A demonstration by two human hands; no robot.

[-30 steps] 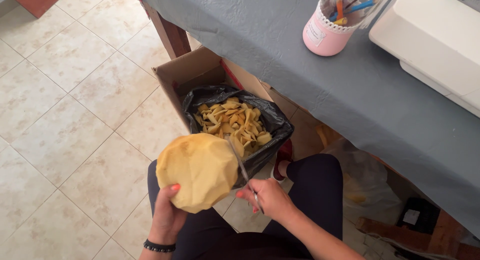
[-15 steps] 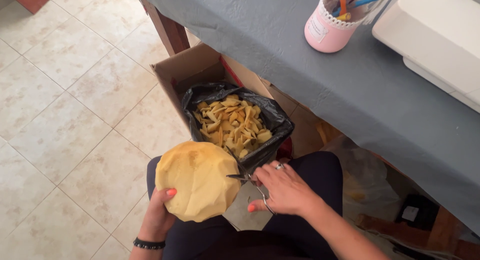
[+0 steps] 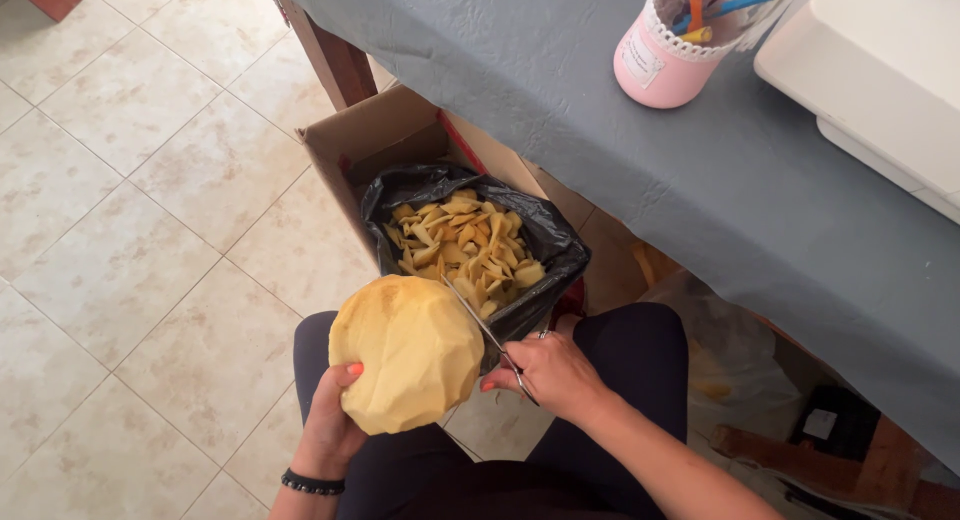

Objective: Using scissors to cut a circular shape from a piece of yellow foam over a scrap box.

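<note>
Nearest to me, my left hand (image 3: 330, 430) cups the big peeled fruit (image 3: 412, 352) from below, fingers wrapped up its left side, a black bracelet (image 3: 312, 483) on the wrist. The fruit is pale yellow, rounded but faceted with flat cut planes, matte surface, and it sits over my lap just near of the bin. My right hand (image 3: 553, 372) is closed around a knife (image 3: 482, 327); the handle is hidden in the fist, and the thin metal blade lies against the fruit's right edge, pointing far and left. I wear dark trousers (image 3: 640, 350).

Just beyond the fruit, a brown cardboard box (image 3: 372, 137) stands on the floor with its flaps open. Inside it is a glossy, crumpled black plastic bag (image 3: 540, 235), holding a heap of yellow peel strips (image 3: 460, 242), curled and thin. The floor (image 3: 130, 180) is beige mottled tile with square joints.

Farther off and to the right, a table under a wrinkled grey cloth (image 3: 560, 90) has a dark wooden leg (image 3: 330, 55) at its left end. On it, a pink cup (image 3: 668, 50) with a white scalloped rim holds coloured pens; I can't tell their number. To its right sits a white plastic boxy appliance (image 3: 880, 90), smooth with rounded edges. Under the table at right there is clear plastic wrap (image 3: 730, 365), blurry.
</note>
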